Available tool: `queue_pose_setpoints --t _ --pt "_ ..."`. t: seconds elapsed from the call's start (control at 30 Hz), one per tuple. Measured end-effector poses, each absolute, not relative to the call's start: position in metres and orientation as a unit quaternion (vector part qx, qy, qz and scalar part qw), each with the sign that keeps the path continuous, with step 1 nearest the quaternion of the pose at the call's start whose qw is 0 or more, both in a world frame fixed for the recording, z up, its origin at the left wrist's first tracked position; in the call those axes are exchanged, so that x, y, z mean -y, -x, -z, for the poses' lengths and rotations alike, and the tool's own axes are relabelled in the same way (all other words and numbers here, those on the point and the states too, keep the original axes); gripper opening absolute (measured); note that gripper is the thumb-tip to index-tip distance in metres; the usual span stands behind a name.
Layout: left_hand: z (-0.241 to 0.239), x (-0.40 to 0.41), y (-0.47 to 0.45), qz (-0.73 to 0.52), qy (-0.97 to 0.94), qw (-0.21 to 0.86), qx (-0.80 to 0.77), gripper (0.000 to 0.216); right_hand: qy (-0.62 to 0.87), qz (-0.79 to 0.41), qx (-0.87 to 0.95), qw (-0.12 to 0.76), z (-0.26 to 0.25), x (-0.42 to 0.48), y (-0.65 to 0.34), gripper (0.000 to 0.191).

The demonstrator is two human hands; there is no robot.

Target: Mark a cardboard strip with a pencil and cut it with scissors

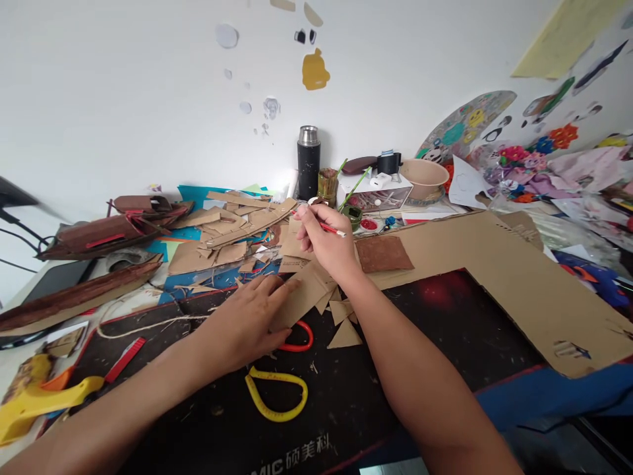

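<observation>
**Pencil and cardboard**

The right hand grips the red pencil. The left hand, open, rests on the cardboard, which lies over the dark mat near small offcuts and a yellow loop handle.

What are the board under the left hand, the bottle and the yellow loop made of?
Board under the left hand: probably cardboard; matte, plain tan.
Bottle: cap looks like metal, shiny silver; black body's material unclear.
Yellow loop: likely plastic; smooth, bright.
</observation>
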State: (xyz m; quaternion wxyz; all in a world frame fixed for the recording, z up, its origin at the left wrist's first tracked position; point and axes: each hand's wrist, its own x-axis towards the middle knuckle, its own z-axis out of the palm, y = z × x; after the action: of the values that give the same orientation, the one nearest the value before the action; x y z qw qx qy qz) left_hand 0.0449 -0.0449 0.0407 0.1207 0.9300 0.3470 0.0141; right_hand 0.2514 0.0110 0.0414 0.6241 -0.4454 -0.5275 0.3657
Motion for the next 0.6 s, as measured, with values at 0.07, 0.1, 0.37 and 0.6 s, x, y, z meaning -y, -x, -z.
queue_pose_setpoints --t 0.07,0.1,0.37,0.6 --pt "-0.046 0.038 -0.037 -0.024 -0.930 0.112 -0.349 0.069 0.452 -0.362 0.529 0.620 -0.041 -0.011 -0.251 0.047" --pt "-0.049 0.034 -0.033 -0.030 -0.931 0.108 -0.348 0.068 0.455 -0.361 0.530 0.618 -0.041 -0.011 -0.251 0.046" --pt "-0.067 0.019 -0.019 -0.036 -0.939 0.091 -0.328 0.069 0.447 -0.363 0.535 0.618 -0.041 -0.009 -0.248 0.042" --pt "-0.051 0.012 -0.020 -0.013 -0.944 0.070 -0.321 0.073 0.436 -0.356 0.547 0.619 -0.039 -0.007 -0.246 0.043"
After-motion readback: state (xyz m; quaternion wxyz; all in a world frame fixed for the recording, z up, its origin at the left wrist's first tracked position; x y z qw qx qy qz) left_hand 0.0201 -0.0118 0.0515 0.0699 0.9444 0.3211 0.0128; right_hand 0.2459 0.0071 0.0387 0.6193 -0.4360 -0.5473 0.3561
